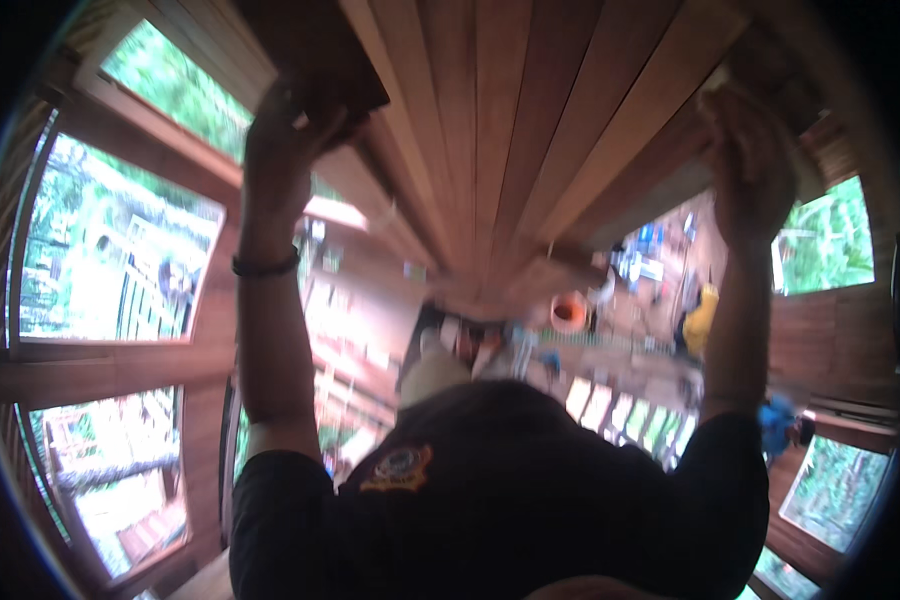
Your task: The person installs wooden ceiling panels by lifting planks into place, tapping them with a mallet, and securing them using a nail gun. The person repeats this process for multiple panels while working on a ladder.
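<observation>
Both of my arms are raised. My left hand (pixel 295 125) is closed on the lower end of a dark brown wooden board (pixel 315 55), its thumb near the board's edge. To the right of that board runs a panel of reddish-brown wooden planks (pixel 500 110), laid side by side and narrowing away below. My right hand (pixel 750 155) is up by the panel's right edge, its fingers bent together around something pale. Blur and shadow hide what that is.
Window openings (pixel 120 240) show greenery at left and right. Below are an orange bucket (pixel 570 312), blue items (pixel 642 255) on the floor and a yellow object (pixel 700 320). A person in blue (pixel 778 425) is at the lower right.
</observation>
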A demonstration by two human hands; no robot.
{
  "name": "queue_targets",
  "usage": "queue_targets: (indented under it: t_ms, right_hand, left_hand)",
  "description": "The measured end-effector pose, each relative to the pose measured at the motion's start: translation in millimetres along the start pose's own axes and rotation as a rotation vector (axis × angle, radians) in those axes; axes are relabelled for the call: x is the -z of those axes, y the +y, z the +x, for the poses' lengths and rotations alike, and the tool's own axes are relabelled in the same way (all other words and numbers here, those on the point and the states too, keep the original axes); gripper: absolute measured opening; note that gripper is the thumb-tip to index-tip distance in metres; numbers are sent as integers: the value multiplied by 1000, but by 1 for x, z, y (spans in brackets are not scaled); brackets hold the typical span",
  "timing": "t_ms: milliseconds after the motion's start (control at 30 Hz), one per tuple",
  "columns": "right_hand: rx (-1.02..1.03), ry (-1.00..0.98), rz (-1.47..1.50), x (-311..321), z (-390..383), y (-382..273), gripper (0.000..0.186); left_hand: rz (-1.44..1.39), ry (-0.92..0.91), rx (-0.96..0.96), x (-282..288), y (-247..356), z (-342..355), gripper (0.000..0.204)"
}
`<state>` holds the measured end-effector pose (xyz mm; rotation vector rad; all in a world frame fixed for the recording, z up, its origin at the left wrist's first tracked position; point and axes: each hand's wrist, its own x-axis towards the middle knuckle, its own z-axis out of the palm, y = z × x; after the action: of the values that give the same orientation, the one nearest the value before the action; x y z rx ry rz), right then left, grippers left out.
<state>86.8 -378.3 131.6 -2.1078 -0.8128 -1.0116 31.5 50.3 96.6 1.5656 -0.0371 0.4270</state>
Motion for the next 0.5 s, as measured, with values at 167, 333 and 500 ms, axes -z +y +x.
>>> queue_targets:
  t_ms: [167,333,500]
  right_hand:
    - [-566,-415,300,-136,-261,21,22]
    - [-1086,-1141,151,-188,-523,1,39]
    - [-996,-1594,165,-219,-632,9,38]
  left_hand:
    - [-369,49,647,28,-198,-177,42]
    - [-228,288,1210,23,-320,-325,37]
    - [409,36,1249,17,-395,-401,41]
